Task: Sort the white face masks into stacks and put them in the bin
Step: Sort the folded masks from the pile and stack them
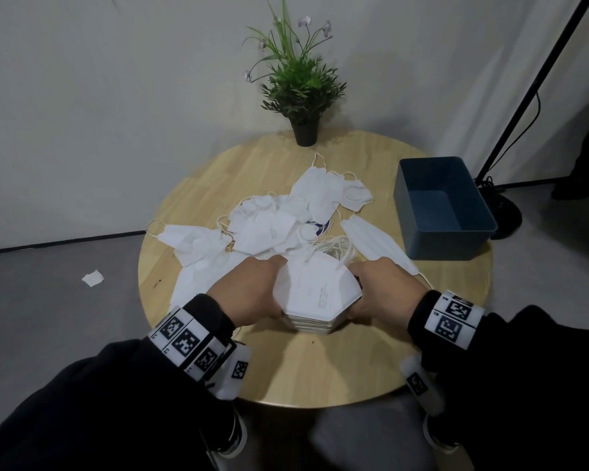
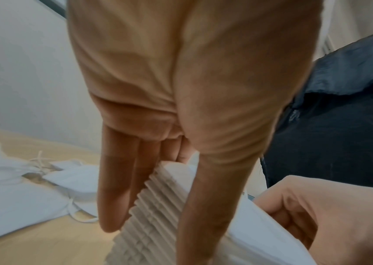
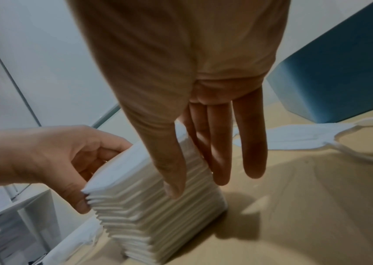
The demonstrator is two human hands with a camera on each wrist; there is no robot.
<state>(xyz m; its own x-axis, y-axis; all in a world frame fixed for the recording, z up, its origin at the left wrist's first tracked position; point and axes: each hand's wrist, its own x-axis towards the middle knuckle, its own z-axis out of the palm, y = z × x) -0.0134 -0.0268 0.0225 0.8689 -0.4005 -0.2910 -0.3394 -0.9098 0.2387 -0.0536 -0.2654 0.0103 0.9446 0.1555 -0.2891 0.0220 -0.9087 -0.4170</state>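
A thick stack of folded white masks (image 1: 315, 294) stands on the round wooden table (image 1: 303, 368) near its front edge. My left hand (image 1: 249, 290) grips the stack's left side, and my right hand (image 1: 385, 287) grips its right side. In the left wrist view my left hand (image 2: 180, 89) has its fingers and thumb laid along the stack (image 2: 156, 215). The right wrist view shows my right hand (image 3: 192, 71) with its thumb and fingers down the stack (image 3: 153, 215), and my left hand (image 3: 45, 156) curled round the opposite edge. The blue bin (image 1: 446, 246) sits empty at the right.
Loose white masks (image 1: 269, 222) lie in a heap behind the stack. One flat pleated mask (image 1: 371, 239) lies between the heap and the bin. A potted plant (image 1: 303, 96) stands at the table's far edge. A black stand (image 1: 524, 96) rises beyond the bin, and a paper scrap (image 1: 92, 277) lies on the floor.
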